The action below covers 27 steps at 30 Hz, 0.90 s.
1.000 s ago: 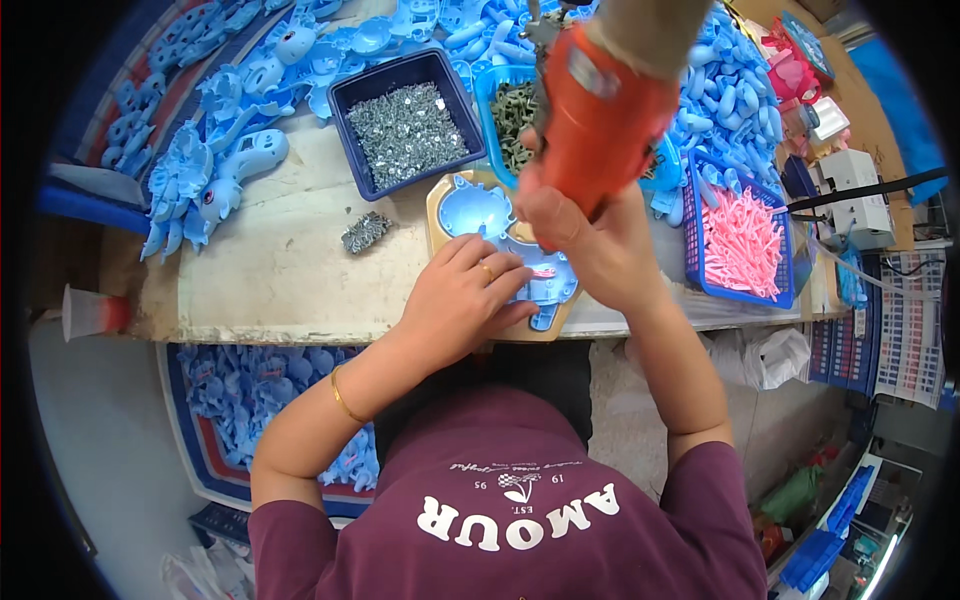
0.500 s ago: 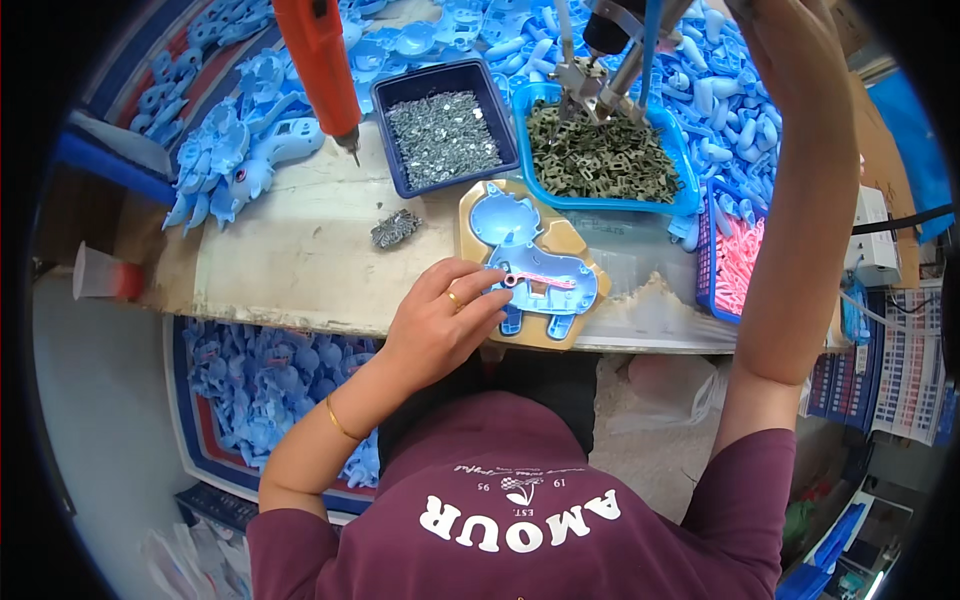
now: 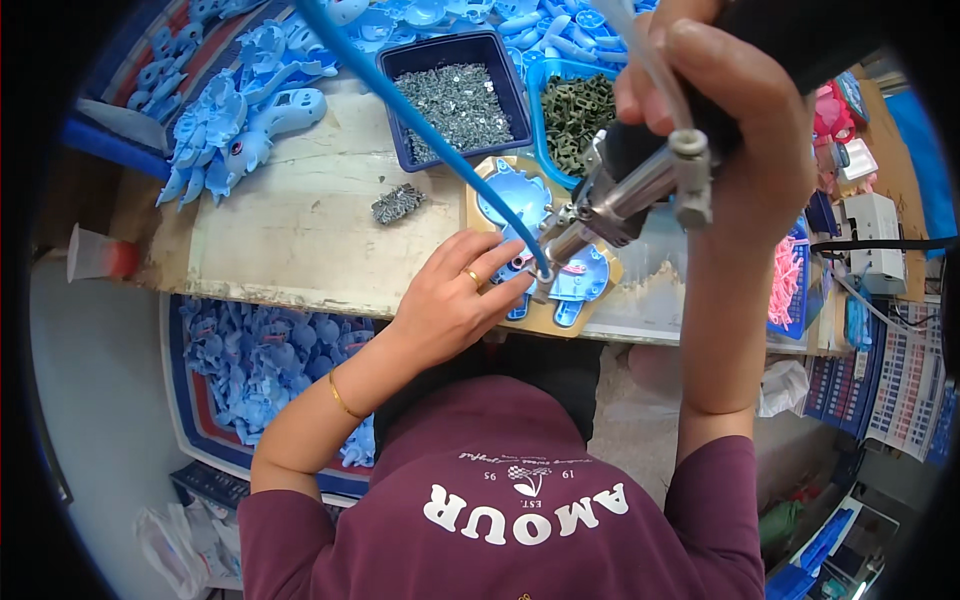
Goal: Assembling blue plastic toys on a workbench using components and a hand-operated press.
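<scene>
L hand (image 3: 455,290), fingers slightly spread, on blue shell (image 3: 594,274) nr front edge of desk (image 3: 300,230); R hand (image 3: 750,110) clasps metal-nosed driver (image 3: 640,190). Tool tilt may cause slip, L-hand inj.

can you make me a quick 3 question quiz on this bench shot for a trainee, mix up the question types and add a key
1. True or false: the left hand is at the blue shell.

2. Fill in the colour: the pieces in the basket on the right side of the bench are ____.

3. What does the right hand hold?

Key:
1. True.
2. Pink.
3. A metal-fronted tool.
</scene>
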Motion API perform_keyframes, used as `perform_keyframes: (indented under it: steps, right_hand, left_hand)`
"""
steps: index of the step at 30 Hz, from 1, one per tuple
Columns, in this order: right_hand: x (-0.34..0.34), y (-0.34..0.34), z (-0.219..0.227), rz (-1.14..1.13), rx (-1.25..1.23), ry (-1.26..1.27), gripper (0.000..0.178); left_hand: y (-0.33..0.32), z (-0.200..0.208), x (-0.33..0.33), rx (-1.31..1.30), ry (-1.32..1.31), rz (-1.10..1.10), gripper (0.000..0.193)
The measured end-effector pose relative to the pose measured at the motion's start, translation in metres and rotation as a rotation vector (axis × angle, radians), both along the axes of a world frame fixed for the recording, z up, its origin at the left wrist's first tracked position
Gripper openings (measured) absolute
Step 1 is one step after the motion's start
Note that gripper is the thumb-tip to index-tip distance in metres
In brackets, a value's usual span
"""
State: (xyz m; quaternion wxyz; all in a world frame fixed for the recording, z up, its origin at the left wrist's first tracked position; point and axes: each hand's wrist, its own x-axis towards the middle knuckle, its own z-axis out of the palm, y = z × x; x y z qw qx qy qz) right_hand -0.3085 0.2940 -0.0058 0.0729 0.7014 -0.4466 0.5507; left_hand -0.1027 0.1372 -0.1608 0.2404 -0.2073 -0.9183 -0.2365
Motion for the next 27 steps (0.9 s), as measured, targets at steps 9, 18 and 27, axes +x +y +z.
perform_keyframes:
  steps: [9, 18, 27]
  right_hand:
    - [0.091, -0.031, 0.025, -0.567, 0.103, -0.886, 0.054]
    - [0.065, -0.02, 0.081, -0.626, -0.019, -0.726, 0.035]
    - [-0.06, 0.06, 0.074, -0.466, 0.272, -0.571, 0.07]
  left_hand:
    - [0.0, -0.006, 0.004, -0.04, -0.023, 0.023, 0.027]
    - [0.005, 0.0, -0.002, 0.022, -0.011, 0.048, 0.023]
    - [-0.051, 0.095, 0.031, 0.197, -0.24, -0.112, 0.017]
